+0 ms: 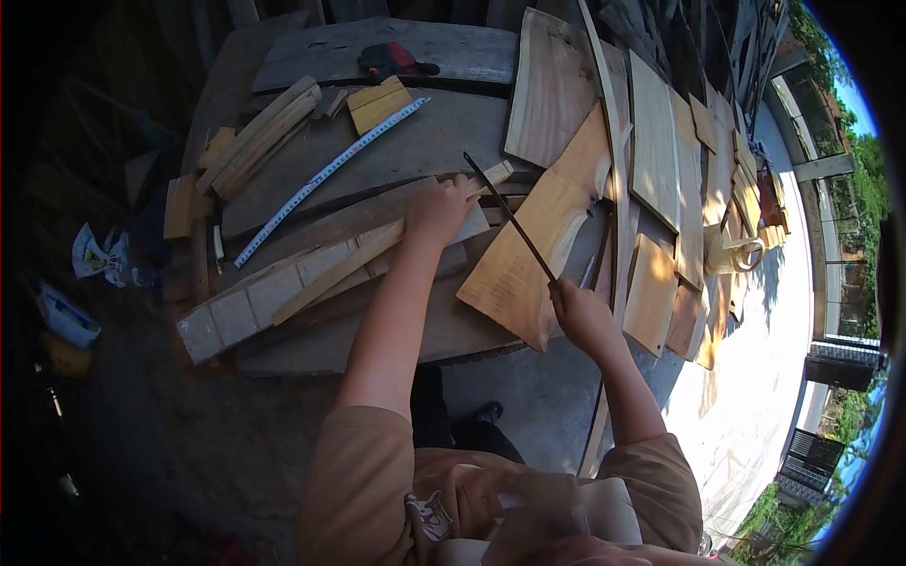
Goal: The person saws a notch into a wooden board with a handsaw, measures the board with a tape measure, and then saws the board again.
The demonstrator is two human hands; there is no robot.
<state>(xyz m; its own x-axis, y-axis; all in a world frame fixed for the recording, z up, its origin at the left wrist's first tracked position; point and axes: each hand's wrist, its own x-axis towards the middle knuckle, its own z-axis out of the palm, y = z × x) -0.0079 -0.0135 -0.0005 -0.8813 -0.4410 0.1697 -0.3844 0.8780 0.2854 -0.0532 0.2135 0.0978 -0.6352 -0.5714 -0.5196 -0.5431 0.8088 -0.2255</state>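
Observation:
My left hand (439, 209) is closed around a narrow wooden strip (349, 269), pressing it down on a wider pale board (241, 311) with lines across it. The strip's far end (493, 177) sticks out past my fingers. In my closed right hand (583, 316) is a thin black saw (514, 222), seen nearly edge-on. Its blade slants up and to the left, crossing over the strip just right of my left fingers. My right palm hides the saw's handle. A broad brown board (557, 212) lies beneath the saw.
A tape measure blade (321, 179) lies stretched across the worktable (377, 170). Behind it are a wooden block (379, 104), thick offcuts (264, 137) and a red-and-black tool (396, 61). Several boards (656, 141) and a tape roll (748, 255) lie on the right.

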